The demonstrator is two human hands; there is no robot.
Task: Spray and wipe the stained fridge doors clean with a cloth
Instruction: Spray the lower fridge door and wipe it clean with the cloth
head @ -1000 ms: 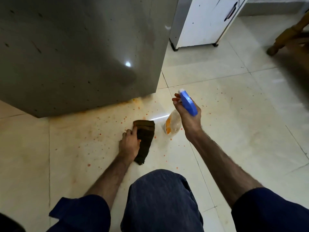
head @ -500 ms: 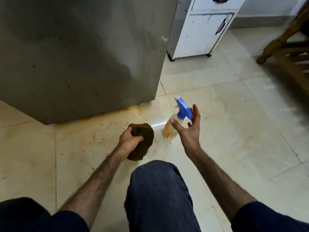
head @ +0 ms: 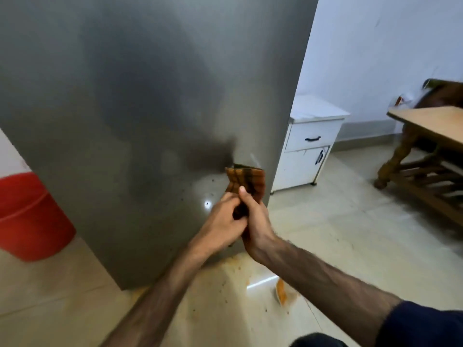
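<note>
Fridge door (head: 130,116), grey steel, fills left and centre; dark specks low near right edge. Floor (head: 338,234) below stained orange. Step: readying cloth (head: 246,182), wipe not yet begun, judged. Cloth just in front of door's lower right, upright, long axis vertical, free end up. Left hand (head: 220,226) and right hand (head: 258,226) both clamped on lower end. Spray bottle (head: 281,291) on floor, near, partly hidden. Next: press cloth flat on specks.

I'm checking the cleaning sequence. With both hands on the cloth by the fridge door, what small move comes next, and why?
Probably press the cloth flat onto the fridge door and wipe its lower right: both the left hand and right hand grip it there, where dark specks still show.
</note>
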